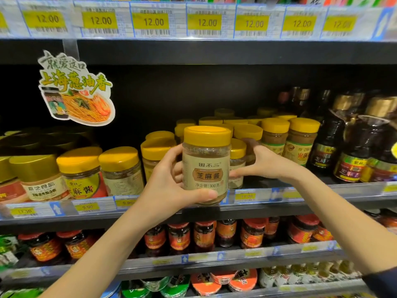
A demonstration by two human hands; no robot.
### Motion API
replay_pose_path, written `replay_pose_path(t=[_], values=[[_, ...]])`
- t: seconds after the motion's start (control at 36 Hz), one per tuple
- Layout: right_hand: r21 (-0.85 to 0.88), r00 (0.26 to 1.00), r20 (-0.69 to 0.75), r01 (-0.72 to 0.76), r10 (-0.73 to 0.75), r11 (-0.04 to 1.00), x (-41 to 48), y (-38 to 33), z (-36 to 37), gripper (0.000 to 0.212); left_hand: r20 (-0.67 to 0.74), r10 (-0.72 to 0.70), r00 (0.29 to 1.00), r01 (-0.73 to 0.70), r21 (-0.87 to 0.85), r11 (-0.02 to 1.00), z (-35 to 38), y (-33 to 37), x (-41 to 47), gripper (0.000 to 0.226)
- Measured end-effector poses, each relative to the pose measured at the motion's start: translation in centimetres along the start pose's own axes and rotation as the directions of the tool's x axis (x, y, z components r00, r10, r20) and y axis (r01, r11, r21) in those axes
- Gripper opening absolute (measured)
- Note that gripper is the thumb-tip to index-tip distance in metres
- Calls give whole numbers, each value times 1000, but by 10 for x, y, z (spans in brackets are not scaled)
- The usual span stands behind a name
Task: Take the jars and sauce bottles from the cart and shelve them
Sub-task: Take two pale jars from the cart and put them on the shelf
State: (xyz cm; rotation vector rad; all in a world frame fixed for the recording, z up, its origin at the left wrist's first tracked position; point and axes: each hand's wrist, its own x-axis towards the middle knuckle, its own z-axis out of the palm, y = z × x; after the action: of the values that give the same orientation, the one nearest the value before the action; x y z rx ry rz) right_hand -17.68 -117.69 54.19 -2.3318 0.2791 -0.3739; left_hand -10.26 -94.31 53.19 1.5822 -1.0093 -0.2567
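The left grip (169,181) wraps the sesame paste jar (206,168), thumb under its front lower edge and fingers curled behind, holding it upright at the centre of the frame, just in front of the middle shelf (322,191). The right grip (264,162) clasps a second yellow-lidded jar (237,157) standing on that shelf just right of the held one. Dark sauce bottles (326,147) stand at right, and a noodle sign (75,89) hangs upper left.

Shelf (300,195) front packed with yellow-lidded jars (120,168); open headroom above (hanging sign (75,89) left).
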Motion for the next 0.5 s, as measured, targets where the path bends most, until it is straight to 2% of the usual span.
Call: replay_pose_path(t=[0.08, 0.11, 0.19, 0.28, 0.33, 0.39, 0.5], values=[[-11, 1000, 16, -20, 20, 1000, -8, -10, -27, 55, 14, 1, 1000, -1, 0, 1000, 10, 1, 8, 106], [3, 1000, 1, -21, 21, 1000, -11, -14, -36, 55, 17, 0, 1000, 0, -3, 1000, 14, 1, 10, 107], [107, 999, -27, -19, 22, 994, -20, -28, -62, 81, 38, -8, 999, 8, -18, 1000, 29, 2, 19, 107], [170, 999, 15, 32, -35, 985, -28, -42, -82, 74, 69, -13, 998, 16, -38, 999, 46, 2, 29, 108], [142, 997, 66, 27, -37, 990, -31, -46, -89, 73, 89, -8, 996, 12, -46, 999, 59, 2, 36, 108], [71, 995, 101, 4, -11, 997, -32, -46, -90, 81, 103, -1, 995, 6, -53, 999, 71, 3, 41, 108], [-41, 995, 94, 22, -18, 999, -36, -40, -89, 92, 131, 15, 991, -7, -62, 998, 90, 5, 50, 104]])
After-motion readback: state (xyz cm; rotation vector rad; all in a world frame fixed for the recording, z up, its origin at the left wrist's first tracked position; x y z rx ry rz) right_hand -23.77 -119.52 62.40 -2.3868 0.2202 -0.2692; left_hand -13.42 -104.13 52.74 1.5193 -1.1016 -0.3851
